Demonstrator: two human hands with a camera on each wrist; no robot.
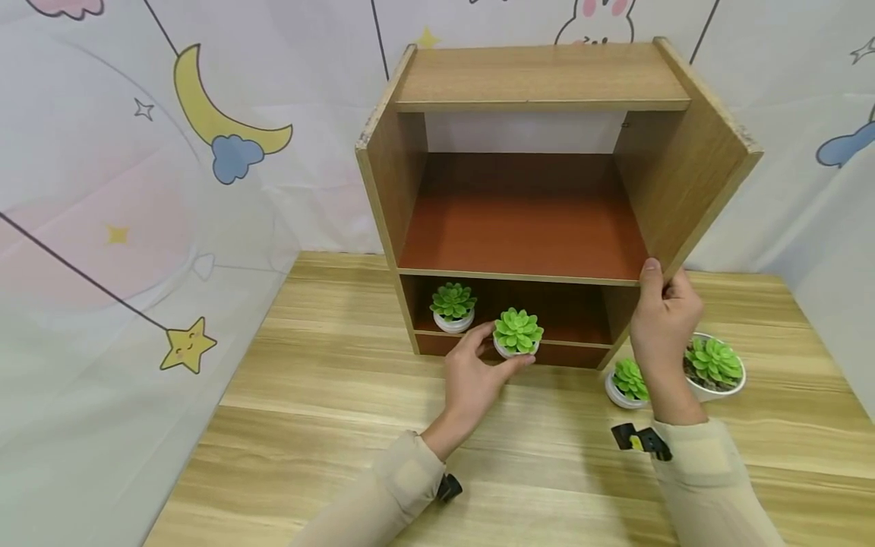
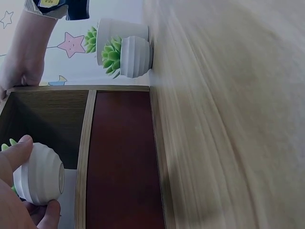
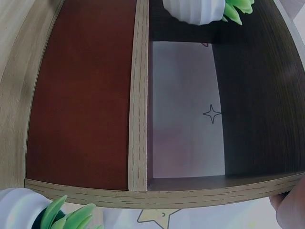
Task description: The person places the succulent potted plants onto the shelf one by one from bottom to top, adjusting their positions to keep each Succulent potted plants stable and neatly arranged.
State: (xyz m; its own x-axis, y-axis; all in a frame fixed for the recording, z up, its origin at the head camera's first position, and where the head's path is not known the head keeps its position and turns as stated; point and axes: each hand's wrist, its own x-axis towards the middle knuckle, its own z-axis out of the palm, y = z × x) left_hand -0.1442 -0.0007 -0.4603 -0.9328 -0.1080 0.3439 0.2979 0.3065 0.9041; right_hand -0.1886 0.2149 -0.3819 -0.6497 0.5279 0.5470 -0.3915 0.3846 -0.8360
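Observation:
My left hand point(image 1: 475, 372) holds a small potted succulent point(image 1: 517, 334) between thumb and fingers, at the front of the low compartment of a wooden shelf unit point(image 1: 540, 74). In the left wrist view its ribbed white pot point(image 2: 40, 174) shows side-on, gripped near the top. Another potted succulent point(image 1: 453, 307) stands at the left end of that compartment. With thumb and fingers, my right hand point(image 1: 664, 327) grips the front edge of the unit's right side panel point(image 1: 690, 175), about level with the middle board point(image 1: 519, 277).
On the wooden table point(image 1: 307, 380), right of the unit, stand a small potted succulent point(image 1: 627, 382) and a larger white pot point(image 1: 714, 372) with a succulent, partly behind my right wrist. Patterned cloth point(image 1: 328, 114) hangs behind and at both sides.

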